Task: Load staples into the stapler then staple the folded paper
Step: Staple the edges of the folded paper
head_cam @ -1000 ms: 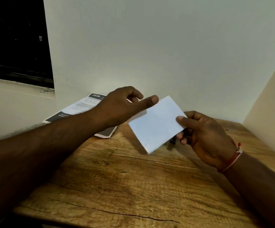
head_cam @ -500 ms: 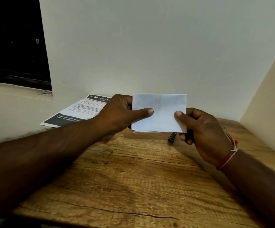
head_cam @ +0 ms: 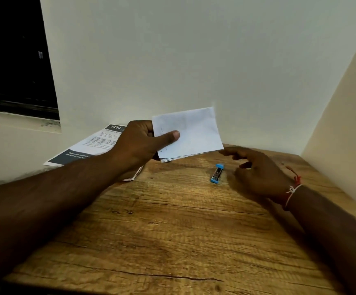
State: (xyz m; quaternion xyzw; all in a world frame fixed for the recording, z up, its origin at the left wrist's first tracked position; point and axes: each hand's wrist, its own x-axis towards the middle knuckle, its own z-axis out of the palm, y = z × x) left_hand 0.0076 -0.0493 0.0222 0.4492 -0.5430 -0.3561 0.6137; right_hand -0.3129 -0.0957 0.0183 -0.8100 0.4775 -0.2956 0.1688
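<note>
Containers: the only holder in frame is the stapler point(head_cam: 217, 173); whether staples are sitting in it cannot be told at this size.
Stapler: small and blue, lying on the wooden table point(head_cam: 172, 231) right of centre, its long axis running away from the camera, nothing touching it.
Folded paper point(head_cam: 188, 133): white, several layers showing along the lower edge, being held up off the table at centre frame, tilted a little with the right corner lower. Two short dark marks are showing near its left edge (possibly staples, too small to confirm).
Left arm: reaching in from the lower left of the frame, forearm angling up toward centre.
Left hand point(head_cam: 139, 143): pinching the paper's left edge, thumb lying flat across the front face and the other fingers curling behind the sheet.
Right arm: coming in from the lower right, a red and white thread point(head_cam: 292, 191) tied at the wrist.
Right hand point(head_cam: 257, 173): hovering just right of the stapler, fingers loosely spread and slightly curled, holding nothing; its fingertips are pointing toward the paper's lower right corner, appearing apart from it (motion blur is softening the outline).
Printed sheet point(head_cam: 92, 145): lying at the left back of the table, leaning up the wall, a dark header reading "2930", partly hidden behind the left hand.
Upper left of frame: a dark window point(head_cam: 13, 60) set in the pale wall.
</note>
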